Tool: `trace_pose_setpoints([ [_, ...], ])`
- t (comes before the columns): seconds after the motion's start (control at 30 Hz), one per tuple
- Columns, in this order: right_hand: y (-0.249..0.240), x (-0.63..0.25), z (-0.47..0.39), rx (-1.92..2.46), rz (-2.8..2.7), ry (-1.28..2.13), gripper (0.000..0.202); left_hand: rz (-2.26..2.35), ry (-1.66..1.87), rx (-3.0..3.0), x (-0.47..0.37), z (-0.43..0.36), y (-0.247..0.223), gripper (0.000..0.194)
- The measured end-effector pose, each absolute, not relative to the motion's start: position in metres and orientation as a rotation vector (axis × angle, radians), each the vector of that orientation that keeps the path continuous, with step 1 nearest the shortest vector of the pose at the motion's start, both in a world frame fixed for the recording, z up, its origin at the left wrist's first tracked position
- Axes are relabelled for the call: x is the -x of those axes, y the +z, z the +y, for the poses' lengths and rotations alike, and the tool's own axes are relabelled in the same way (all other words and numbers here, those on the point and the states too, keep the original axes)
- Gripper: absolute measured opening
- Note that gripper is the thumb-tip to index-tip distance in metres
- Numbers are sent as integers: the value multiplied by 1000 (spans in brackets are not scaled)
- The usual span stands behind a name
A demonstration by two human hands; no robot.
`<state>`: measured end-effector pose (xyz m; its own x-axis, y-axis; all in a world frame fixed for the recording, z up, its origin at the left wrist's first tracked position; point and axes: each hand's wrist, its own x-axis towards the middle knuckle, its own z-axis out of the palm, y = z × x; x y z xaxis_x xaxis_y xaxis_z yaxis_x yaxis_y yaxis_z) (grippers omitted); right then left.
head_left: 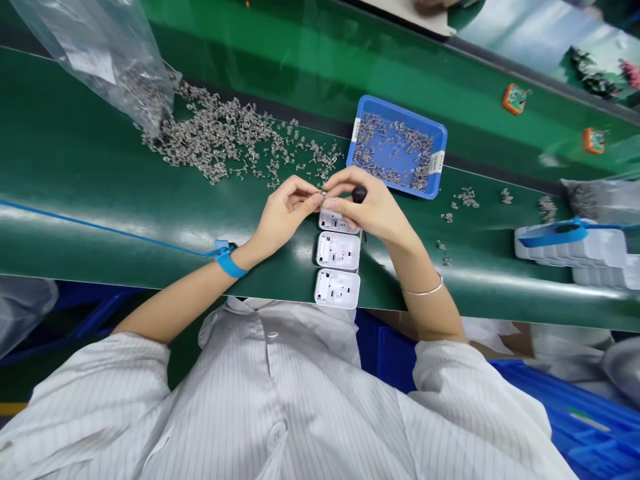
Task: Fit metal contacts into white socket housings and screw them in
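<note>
My left hand (pixel 281 215) is closed in a pinch above the uppermost white plastic housing (pixel 332 221), and the tiny piece at its fingertips is too small to make out. Fingertip to fingertip with it, my right hand (pixel 376 212) is closed too. A tool with a rounded black handle end (pixel 359 194) is tucked in that hand, and its kind cannot be told. Below the hands, a middle white housing (pixel 338 251) and a lower white housing (pixel 337 289) lie in a column, open side up. My right hand partly covers the uppermost one.
Small metal spring-like parts (pixel 220 137) spread from a clear plastic bag (pixel 113 67) at the back left. A blue tray (pixel 400 143) behind my hands holds more. White housings (pixel 575 245) are stacked at right. A blue wrist strap cord (pixel 110 228) crosses the left bench.
</note>
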<state>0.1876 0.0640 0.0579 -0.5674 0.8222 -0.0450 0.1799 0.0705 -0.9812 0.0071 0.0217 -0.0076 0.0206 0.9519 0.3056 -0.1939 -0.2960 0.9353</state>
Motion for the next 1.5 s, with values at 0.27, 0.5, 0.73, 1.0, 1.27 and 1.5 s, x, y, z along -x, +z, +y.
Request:
trace_pose_setpoints([
  [0.27,53,-188,68,1091,-1958,1215,25,941,1369,-1443,5,23,-9,26],
  [0.5,46,-183,72,1187,-2094,991,24,1113,1306,-1383,14,29,-12,34],
  [0.73,42,-173,64,1110,-2140,829,13,1040,1320,-1130,7,27,-5,51],
  [1.0,37,-176,53,1020,-2195,537,15,993,1353,-1100,9,23,4,40],
  [1.27,40,-177,49,1062,-2188,366,17,966,1357,-1284,12,23,2,27],
  [1.5,47,-185,45,1084,-2133,449,17,1404,1257,-1835,21,25,4,26],
])
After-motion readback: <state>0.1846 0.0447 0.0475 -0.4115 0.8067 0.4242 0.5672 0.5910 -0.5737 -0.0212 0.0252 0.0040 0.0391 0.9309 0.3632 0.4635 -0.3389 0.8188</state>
